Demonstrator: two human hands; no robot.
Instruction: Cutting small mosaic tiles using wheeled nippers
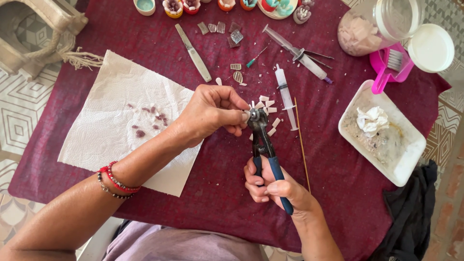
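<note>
Nippers (265, 145) sit gripped in your right hand (275, 186), over the tabletop (217, 193); your left hand (212, 112) fingers (241, 116) pinch a small pale tile piece (247, 115) at the wheels. Squeeze gently, holding the piece steady and level.

both forearms are bare from wrist to elbow, with no sleeves reaching them. the left hand (212, 112) carries no ring that shows, and its nails look short and unpainted. behind that hand, on the wrist, sit two bracelets (116, 182) side by side: one of red beads or cord, the other a string of small dark and silvery beads (the exact material is too small to tell). the right hand (270, 186) wears nothing on its wrist or fingers, and its nails are also short and plain. below both arms, at the bottom edge, a pale lilac garment (179, 244) covers the torso.
</note>
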